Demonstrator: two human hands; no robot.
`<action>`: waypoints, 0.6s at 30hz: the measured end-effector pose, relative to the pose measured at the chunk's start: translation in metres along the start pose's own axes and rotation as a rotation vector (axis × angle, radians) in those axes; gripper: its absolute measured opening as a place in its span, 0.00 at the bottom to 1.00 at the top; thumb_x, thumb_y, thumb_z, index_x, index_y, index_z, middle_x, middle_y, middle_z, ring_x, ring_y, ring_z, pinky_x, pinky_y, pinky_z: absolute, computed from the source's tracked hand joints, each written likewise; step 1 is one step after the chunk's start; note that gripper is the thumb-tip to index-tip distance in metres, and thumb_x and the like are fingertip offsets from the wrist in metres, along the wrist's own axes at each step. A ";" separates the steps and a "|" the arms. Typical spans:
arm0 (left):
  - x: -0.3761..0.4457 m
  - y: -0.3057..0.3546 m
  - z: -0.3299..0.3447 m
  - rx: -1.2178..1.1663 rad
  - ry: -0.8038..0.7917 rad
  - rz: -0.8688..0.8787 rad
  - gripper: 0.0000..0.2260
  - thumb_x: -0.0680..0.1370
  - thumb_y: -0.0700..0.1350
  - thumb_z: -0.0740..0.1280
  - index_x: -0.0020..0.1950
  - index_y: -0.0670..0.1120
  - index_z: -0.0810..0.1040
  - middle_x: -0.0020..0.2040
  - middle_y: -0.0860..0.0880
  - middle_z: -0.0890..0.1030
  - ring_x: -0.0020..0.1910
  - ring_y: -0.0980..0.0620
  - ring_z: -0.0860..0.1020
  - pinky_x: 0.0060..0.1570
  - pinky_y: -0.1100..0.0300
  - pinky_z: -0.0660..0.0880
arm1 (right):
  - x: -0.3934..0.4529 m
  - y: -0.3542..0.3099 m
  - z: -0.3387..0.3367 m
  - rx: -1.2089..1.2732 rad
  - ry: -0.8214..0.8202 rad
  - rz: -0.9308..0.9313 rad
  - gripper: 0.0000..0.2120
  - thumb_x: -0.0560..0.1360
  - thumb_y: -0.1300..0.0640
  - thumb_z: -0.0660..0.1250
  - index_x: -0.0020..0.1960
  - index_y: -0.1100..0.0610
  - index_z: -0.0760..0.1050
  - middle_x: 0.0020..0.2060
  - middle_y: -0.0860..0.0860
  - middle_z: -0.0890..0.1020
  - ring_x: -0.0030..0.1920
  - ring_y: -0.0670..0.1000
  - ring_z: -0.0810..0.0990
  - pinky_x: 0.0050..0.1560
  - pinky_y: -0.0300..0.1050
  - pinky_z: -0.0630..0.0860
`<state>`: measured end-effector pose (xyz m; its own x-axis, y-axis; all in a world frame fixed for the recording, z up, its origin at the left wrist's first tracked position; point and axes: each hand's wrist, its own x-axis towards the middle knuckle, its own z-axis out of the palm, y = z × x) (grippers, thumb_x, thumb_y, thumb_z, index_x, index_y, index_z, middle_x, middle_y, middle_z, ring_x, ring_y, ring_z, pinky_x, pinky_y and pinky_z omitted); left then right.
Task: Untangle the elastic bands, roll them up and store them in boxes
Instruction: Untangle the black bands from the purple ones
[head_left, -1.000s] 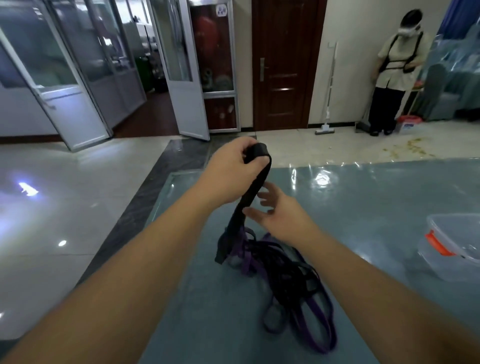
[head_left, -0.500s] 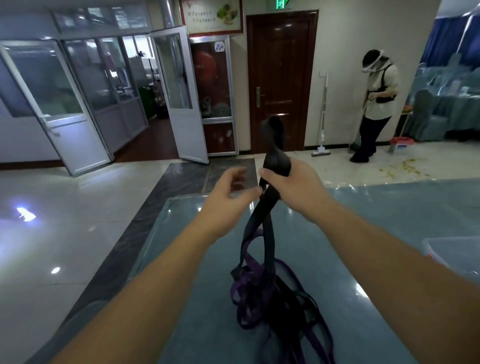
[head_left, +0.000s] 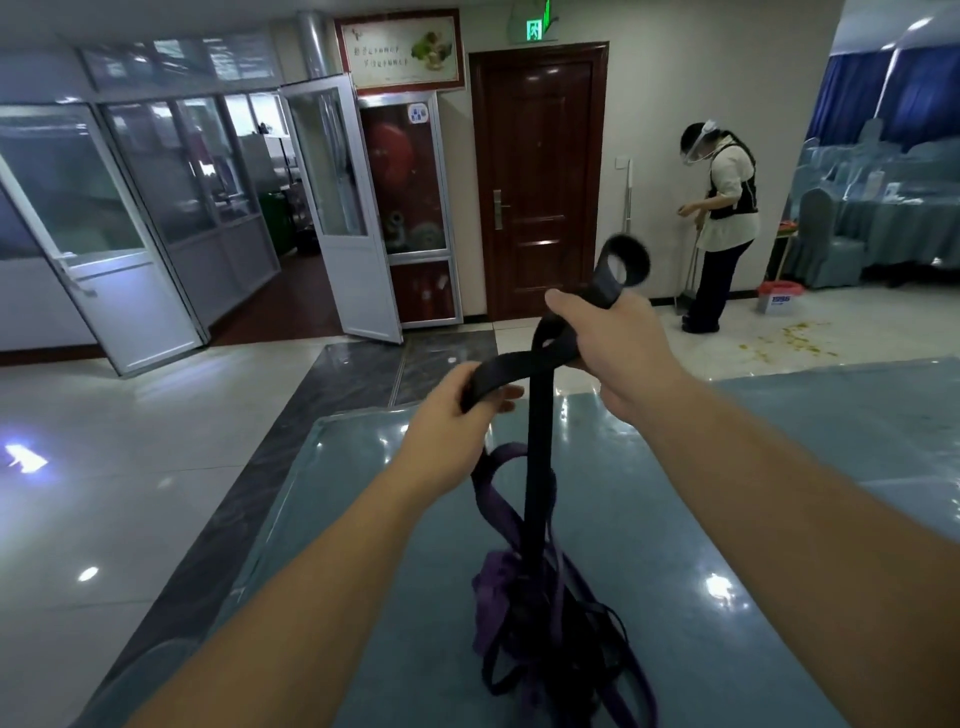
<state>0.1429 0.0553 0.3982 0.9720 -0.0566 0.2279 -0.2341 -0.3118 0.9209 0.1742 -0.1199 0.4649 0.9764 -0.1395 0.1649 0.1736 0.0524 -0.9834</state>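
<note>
Since a moment earlier, left hand (head_left: 451, 410) joined right hand (head_left: 618, 345) gripping the flat black elastic band (head_left: 537, 467), lifting it free of the purple-and-black tangle (head_left: 524, 608).

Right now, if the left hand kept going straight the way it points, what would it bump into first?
The left hand, gripping the black band, points up and right toward the right hand. It would probably meet that hand first, though depth is hard to judge.

Bare forearms, sleeveless, unadorned hands (head_left: 457, 410)
</note>
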 end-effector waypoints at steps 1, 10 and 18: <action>0.000 0.002 0.002 0.023 -0.051 -0.009 0.08 0.84 0.46 0.66 0.61 0.58 0.76 0.55 0.57 0.86 0.55 0.58 0.84 0.55 0.59 0.78 | 0.000 0.000 -0.001 0.016 0.000 0.015 0.07 0.76 0.51 0.75 0.51 0.53 0.81 0.49 0.54 0.87 0.55 0.58 0.85 0.61 0.62 0.82; -0.004 0.011 0.029 0.114 0.003 -0.089 0.10 0.83 0.52 0.68 0.50 0.46 0.82 0.41 0.50 0.86 0.36 0.59 0.83 0.41 0.62 0.76 | -0.006 -0.031 0.002 0.114 -0.134 -0.014 0.23 0.70 0.40 0.77 0.57 0.53 0.79 0.52 0.54 0.85 0.57 0.58 0.84 0.65 0.63 0.79; 0.008 0.064 0.018 -0.427 -0.009 -0.336 0.08 0.83 0.46 0.68 0.49 0.44 0.83 0.33 0.50 0.79 0.32 0.53 0.79 0.43 0.58 0.77 | -0.026 0.032 -0.020 0.104 -0.435 0.246 0.23 0.71 0.32 0.69 0.54 0.49 0.84 0.50 0.54 0.88 0.55 0.56 0.85 0.67 0.58 0.77</action>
<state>0.1361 0.0179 0.4537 0.9944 -0.0293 -0.1020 0.1044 0.0991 0.9896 0.1523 -0.1340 0.4276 0.9494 0.3124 -0.0327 -0.0779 0.1334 -0.9880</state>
